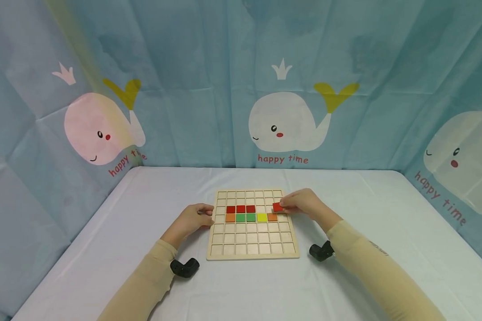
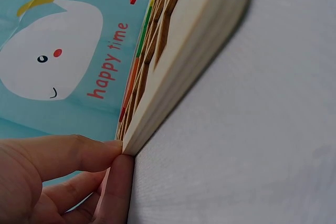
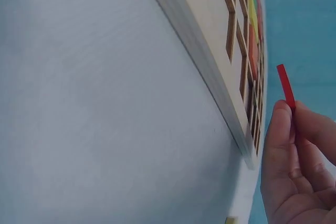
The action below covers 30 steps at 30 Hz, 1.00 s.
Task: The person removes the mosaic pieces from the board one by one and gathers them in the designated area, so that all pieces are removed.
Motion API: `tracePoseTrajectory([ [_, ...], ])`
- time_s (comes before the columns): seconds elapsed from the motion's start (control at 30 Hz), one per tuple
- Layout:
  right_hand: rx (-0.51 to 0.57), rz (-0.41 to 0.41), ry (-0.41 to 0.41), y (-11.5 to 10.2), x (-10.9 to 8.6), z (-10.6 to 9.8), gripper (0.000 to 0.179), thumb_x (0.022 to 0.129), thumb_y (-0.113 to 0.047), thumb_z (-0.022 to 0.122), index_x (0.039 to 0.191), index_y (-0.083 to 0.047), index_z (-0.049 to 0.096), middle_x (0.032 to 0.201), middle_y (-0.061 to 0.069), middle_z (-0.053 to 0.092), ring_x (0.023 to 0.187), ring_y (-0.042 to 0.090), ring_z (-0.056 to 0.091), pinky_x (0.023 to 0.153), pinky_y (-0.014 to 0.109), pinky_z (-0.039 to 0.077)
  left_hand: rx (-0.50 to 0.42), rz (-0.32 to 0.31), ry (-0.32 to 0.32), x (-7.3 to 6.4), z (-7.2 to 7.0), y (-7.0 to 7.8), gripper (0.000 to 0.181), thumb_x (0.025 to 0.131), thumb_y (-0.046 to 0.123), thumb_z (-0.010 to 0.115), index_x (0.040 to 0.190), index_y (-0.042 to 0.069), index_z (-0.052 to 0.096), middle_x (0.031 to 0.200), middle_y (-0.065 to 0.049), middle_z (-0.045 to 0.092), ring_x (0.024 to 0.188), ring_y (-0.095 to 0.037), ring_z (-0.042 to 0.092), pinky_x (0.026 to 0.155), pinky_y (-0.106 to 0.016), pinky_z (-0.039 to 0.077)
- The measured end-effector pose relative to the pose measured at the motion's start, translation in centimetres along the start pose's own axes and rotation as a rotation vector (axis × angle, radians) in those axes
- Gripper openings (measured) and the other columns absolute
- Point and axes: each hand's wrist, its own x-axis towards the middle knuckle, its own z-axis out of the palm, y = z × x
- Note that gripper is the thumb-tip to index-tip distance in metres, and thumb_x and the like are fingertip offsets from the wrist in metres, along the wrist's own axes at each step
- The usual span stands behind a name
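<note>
A pale wooden grid board [image 1: 252, 250] lies on the table. Its upper row bears red tiles [image 1: 240, 209]. Just below them runs a row with an orange tile [image 1: 230, 218], two green tiles [image 1: 245, 217], a yellow tile [image 1: 262, 217] and another orange tile [image 1: 272, 217]. At the board's left edge is my left hand [image 1: 192, 219]; in the left wrist view its thumb and a finger pinch the rim. My right hand [image 1: 303, 203] pinches a red square tile [image 3: 285, 85] between thumb and fingertips, raised over the right part of the board.
A white cloth covers the table [image 1: 345, 191]. Black wrist pieces [image 1: 185, 268] sit beside both forearms in beige sleeves. Behind the table hangs a blue curtain [image 1: 193, 125] printed with whales and lettering.
</note>
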Motion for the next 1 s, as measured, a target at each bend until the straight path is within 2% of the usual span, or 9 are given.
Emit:
tracePoseTrajectory([
  [0.23, -0.015, -0.016, -0.016, 0.5, -0.7, -1.3, 0.031, 0.088, -0.011, 0.074, 0.114, 0.006, 0.070, 0.092, 0.006, 0.075, 0.072, 0.006, 0.068, 0.072, 0.023, 0.059, -0.003, -0.009, 0.007, 0.2, 0.1, -0.2, 0.051, 0.087, 0.000, 0.066, 0.136, -0.002, 0.055, 0.118, -0.016, 0.058, 0.098, -0.021, 0.060, 0.081, -0.028, 0.057],
  [0.6, -0.019, -0.046, -0.031, 1.1, -1.6, -3.1, 0.036, 0.090, -0.013, 0.072, 0.118, 0.008, 0.067, 0.092, 0.003, 0.075, 0.074, 0.005, 0.067, 0.073, 0.022, 0.059, -0.007, -0.020, 0.016, 0.2, 0.1, -0.2, 0.051, 0.088, 0.000, 0.066, 0.137, -0.001, 0.055, 0.119, -0.016, 0.058, 0.100, -0.022, 0.061, 0.082, -0.030, 0.057],
  [1.0, -0.034, -0.033, -0.021, 1.7, -2.3, -4.5, 0.037, 0.090, -0.016, 0.073, 0.118, 0.007, 0.067, 0.098, 0.006, 0.073, 0.073, 0.007, 0.067, 0.077, 0.025, 0.059, -0.010, -0.027, 0.026, 0.3, 0.2, -0.2, 0.049, 0.088, 0.000, 0.067, 0.136, 0.000, 0.056, 0.118, -0.015, 0.059, 0.100, -0.022, 0.061, 0.082, -0.029, 0.057],
])
